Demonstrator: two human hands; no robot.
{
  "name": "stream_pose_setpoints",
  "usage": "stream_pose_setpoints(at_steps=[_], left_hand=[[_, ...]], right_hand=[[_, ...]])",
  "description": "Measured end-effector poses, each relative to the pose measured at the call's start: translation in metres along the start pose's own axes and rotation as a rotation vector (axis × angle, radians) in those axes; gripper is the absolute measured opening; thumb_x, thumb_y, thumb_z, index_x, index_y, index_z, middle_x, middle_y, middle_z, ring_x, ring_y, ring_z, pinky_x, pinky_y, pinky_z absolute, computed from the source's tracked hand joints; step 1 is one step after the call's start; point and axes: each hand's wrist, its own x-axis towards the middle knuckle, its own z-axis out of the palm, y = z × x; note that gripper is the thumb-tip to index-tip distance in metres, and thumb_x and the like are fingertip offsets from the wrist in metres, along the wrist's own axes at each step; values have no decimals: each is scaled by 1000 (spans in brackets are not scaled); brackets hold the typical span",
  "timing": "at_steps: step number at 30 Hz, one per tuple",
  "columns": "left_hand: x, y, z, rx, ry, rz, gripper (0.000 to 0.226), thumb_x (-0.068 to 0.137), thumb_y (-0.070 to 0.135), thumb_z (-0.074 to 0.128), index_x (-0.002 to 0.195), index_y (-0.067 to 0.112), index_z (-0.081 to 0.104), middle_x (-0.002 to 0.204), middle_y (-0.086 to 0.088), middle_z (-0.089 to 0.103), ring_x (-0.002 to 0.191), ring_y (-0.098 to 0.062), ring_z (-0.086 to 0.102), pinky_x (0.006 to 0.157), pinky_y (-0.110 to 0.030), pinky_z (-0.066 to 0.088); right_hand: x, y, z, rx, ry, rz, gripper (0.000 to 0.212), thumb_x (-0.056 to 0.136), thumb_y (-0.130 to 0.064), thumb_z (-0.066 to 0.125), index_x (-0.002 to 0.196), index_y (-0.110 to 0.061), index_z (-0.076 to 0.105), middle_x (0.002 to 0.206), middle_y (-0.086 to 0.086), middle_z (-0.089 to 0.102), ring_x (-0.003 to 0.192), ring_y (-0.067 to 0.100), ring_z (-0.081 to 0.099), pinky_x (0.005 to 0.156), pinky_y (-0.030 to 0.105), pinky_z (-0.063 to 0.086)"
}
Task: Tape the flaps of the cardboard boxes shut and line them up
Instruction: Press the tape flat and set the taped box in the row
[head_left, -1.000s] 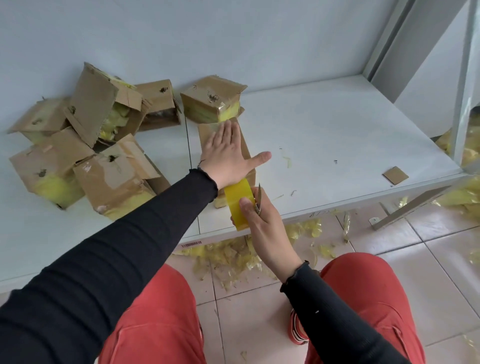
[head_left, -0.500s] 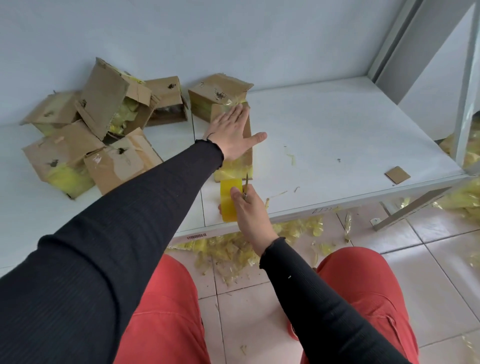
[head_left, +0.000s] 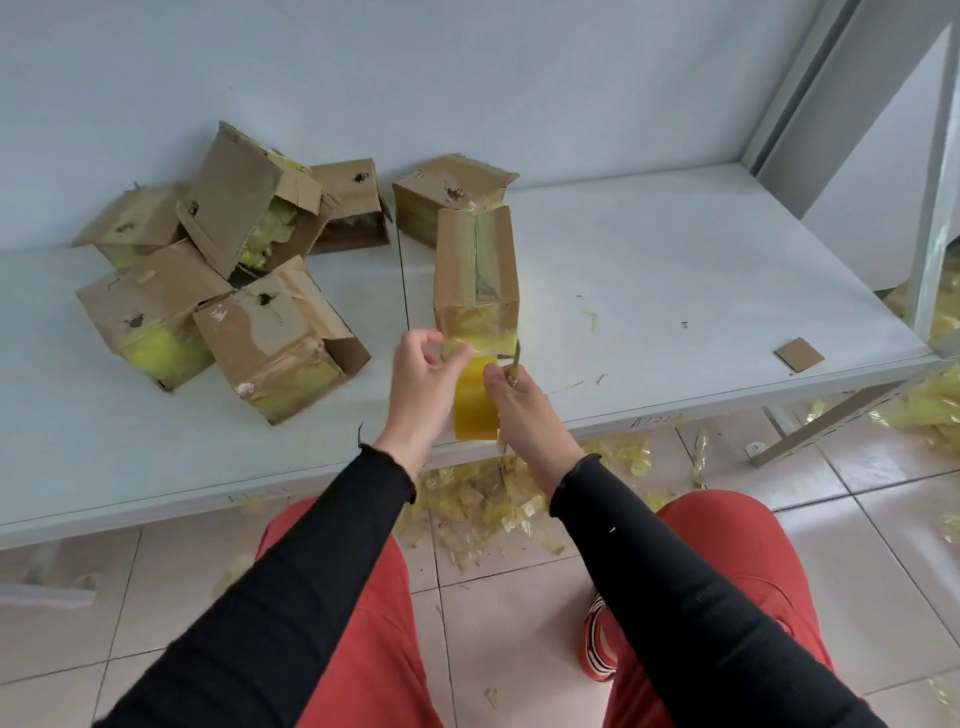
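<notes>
Just in front of the taped cardboard box at the table edge, your right hand grips the yellow tape roll with a small blade, while your left hand pinches the strip, likely to cut it.

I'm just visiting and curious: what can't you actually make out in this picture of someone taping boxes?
All in the head view:
- Whether the tape strip is cut: the left hand and right hand cover the gap between the tape roll and the near box.
- The thin tool in the right hand: too small to identify.
- The heap of boxes: they overlap, hiding some flaps.
</notes>
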Motion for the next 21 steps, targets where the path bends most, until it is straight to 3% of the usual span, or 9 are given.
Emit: stream_pose_setpoints(at_steps=[2,5,8,11,17,21], left_hand=[[-8,-9,0,-81,-131,-103,34,99,47,65,125,26,61,114,2,62,110,-14,61,83,-27,47],[-5,-5,0,-201,-156,-156,20,99,39,68,115,28,71,122,-2,69,117,-23,64,100,-44,53],[-3,-4,-2,-236,-155,-185,7,96,34,72,101,31,75,115,-8,74,102,-23,72,86,-40,57],[-3,-7,-4,-291,-157,-162,4,94,29,76,97,28,77,99,-3,77,81,-16,74,73,-36,56],[-1,-9,-2,-310,-123,-147,7,93,24,76,99,20,75,94,-5,76,83,-21,72,75,-39,56],[3,-9,1,-314,-124,-140,9,95,23,75,95,15,71,88,-3,73,79,-19,71,70,-34,55]], right_hand=[[5,-2,-15,-249,116,-151,34,109,-44,37,110,-13,51,93,-1,64,82,21,60,72,38,48],[18,-12,-45,-545,161,-338,31,104,-48,49,106,-17,47,78,-5,58,71,22,56,61,37,42],[28,-25,-64,-862,43,-425,40,101,-60,46,103,-20,45,74,-11,52,66,14,52,57,33,36],[35,-30,-70,-1030,3,-552,35,109,-46,30,95,-18,46,76,-4,55,70,29,54,59,37,32],[49,-30,-62,-1297,71,-671,35,111,-41,25,93,-17,45,74,-1,55,65,31,50,59,35,34],[56,-27,-56,-1374,119,-695,35,111,-39,26,95,-19,49,73,-2,58,64,30,57,56,32,33]])
